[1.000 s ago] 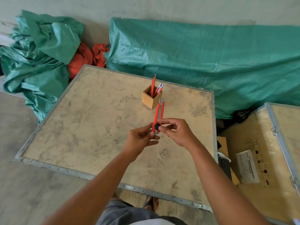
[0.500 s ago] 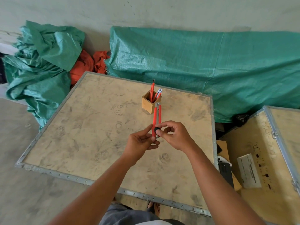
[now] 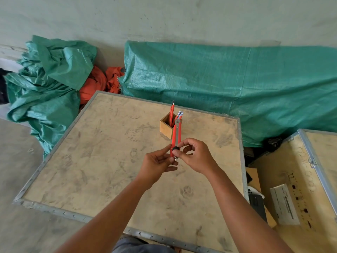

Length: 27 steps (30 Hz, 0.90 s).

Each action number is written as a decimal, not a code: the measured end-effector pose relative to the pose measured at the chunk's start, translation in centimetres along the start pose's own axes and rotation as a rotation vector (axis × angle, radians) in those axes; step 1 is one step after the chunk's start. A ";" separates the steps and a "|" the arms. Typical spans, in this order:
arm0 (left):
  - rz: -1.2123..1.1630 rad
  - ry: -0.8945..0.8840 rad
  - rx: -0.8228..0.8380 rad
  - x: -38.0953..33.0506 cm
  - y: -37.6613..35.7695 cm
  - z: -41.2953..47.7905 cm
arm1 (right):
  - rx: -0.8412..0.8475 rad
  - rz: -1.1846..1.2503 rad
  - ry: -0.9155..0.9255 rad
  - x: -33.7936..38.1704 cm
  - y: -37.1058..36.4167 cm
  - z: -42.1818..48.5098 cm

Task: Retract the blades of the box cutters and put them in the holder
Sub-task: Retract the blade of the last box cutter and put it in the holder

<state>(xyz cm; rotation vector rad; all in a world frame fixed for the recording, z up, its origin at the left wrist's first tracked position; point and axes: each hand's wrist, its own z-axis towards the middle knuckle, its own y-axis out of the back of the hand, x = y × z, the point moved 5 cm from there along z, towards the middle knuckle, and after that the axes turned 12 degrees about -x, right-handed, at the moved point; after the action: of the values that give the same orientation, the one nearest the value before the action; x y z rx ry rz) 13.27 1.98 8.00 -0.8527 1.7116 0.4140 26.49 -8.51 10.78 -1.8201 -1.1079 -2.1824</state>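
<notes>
A red box cutter (image 3: 176, 134) with a metal nose and a black knob stands upright between both hands above the wooden board. My left hand (image 3: 158, 163) pinches its lower end from the left. My right hand (image 3: 195, 155) grips the lower end from the right, thumb on the black knob. No blade shows past the metal nose. Just behind it stands a small square wooden holder (image 3: 165, 128), holding a tall red cutter (image 3: 171, 112) and other red cutters (image 3: 179, 115) with metal tips.
The plywood board (image 3: 102, 161) has a metal rim. A second crate (image 3: 299, 179) with a white label stands at the right, a phone (image 3: 257, 205) in the gap between. Green tarps (image 3: 228, 84) and orange cloth (image 3: 98, 83) lie behind.
The cutter has turned more upright in my hands and sits closer to the holder in the view. Both hands keep their grip on its lower end.
</notes>
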 end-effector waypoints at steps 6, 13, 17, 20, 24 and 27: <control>0.090 0.018 0.063 -1.0 0.1 3.5 | -0.017 0.119 -0.073 -0.4 -0.2 4.0; 0.306 -0.063 -0.026 -3.7 -0.1 11.1 | -0.107 0.100 -0.047 0.1 0.3 11.1; 0.604 -0.187 -0.162 -4.8 0.3 15.5 | -0.238 0.048 -0.053 -1.0 -0.4 15.7; 0.797 -0.217 -0.201 -4.3 0.0 17.9 | -0.300 0.000 -0.042 -2.3 -1.5 17.7; 0.924 -0.141 -0.161 -2.1 -0.6 20.6 | -0.302 -0.116 0.020 -3.3 -3.7 18.4; 0.990 -0.123 -0.144 -0.9 -1.1 21.6 | -0.244 -0.185 0.055 -4.1 -5.4 18.3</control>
<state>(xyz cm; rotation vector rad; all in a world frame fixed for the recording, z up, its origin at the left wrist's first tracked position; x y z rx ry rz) 28.98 15.75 2.19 -0.0018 1.9062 1.2260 39.95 4.45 5.11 -1.7971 -1.0795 -2.5594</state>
